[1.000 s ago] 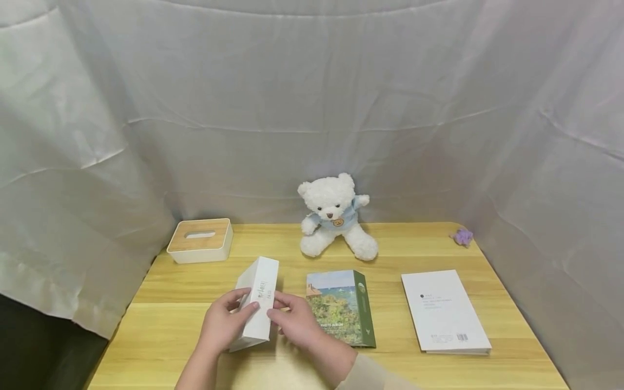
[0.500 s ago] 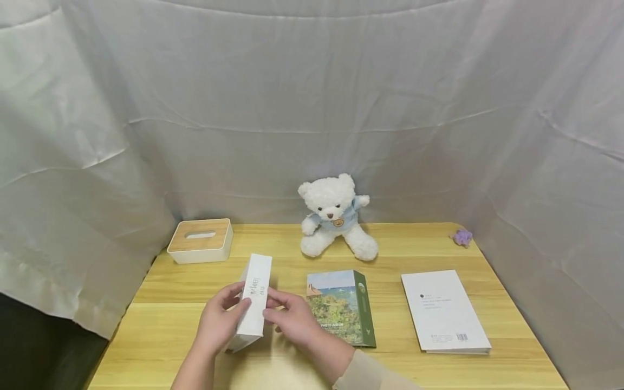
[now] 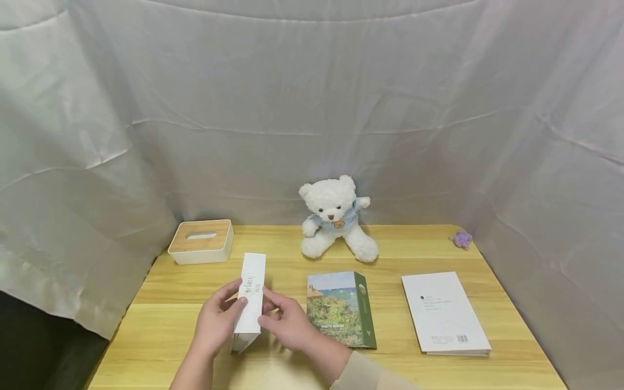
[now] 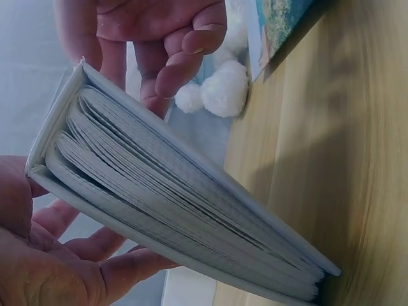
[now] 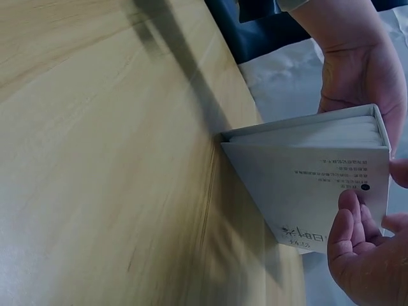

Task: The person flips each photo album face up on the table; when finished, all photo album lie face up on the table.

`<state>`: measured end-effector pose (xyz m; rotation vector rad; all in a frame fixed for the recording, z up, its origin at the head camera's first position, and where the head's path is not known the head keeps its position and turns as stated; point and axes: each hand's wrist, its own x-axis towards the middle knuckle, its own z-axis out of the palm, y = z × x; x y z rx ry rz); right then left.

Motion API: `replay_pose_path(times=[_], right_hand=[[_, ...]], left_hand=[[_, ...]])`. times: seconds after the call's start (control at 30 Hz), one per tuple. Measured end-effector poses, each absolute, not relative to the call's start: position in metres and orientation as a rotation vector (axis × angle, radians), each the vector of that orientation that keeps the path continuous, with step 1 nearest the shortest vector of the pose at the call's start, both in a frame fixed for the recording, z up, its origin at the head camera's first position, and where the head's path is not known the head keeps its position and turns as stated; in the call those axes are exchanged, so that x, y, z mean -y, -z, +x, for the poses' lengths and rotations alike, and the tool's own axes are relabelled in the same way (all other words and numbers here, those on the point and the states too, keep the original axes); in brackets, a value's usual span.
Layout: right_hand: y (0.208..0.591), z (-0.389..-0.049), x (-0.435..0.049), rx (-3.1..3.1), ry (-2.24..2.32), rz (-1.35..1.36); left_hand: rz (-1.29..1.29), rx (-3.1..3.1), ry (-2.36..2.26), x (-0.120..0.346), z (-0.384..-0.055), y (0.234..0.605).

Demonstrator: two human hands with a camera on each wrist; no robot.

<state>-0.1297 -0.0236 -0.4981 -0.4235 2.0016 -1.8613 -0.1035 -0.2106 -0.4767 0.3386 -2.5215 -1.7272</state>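
Observation:
A thick white photo album (image 3: 252, 295) stands on its open edge at the front left of the table, its lettered spine facing up. My left hand (image 3: 216, 319) holds its left side, thumb on the spine and fingers along the cover. From the other side my right hand (image 3: 291, 323) grips the right cover near the spine, fingers bent against it. The left wrist view shows the album's page ends (image 4: 172, 185) between the covers. In the right wrist view the printed front cover (image 5: 287, 185) faces my right fingers, and a lower corner meets the table.
A green photo album (image 3: 336, 309) with a painted landscape lies right of my right hand. Farther right is a white album (image 3: 446, 314), back cover up. A white teddy bear (image 3: 336, 216), a tissue box (image 3: 201, 241) and a purple scrunchie-like object (image 3: 461, 239) sit along the back edge.
The held album has turned, so its spine now points more straight away from me, and it has shifted slightly left. Both hands have moved along with it, keeping their hold.

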Motion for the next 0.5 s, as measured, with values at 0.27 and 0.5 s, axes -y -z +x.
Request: replay_pose_path(times=[0.27,0.5], right_hand=[[0.4974,-0.1296,0.0246,-1.996,1.854,-0.488],[0.4993,-0.1321,0.0255,-1.971,1.883,-0.479]], left_hand=[[0.319,2.524,1.756,0.2136,-0.1016,0.4738],[0.33,2.524,1.756,0.2207,-0.1025,0.4729]])
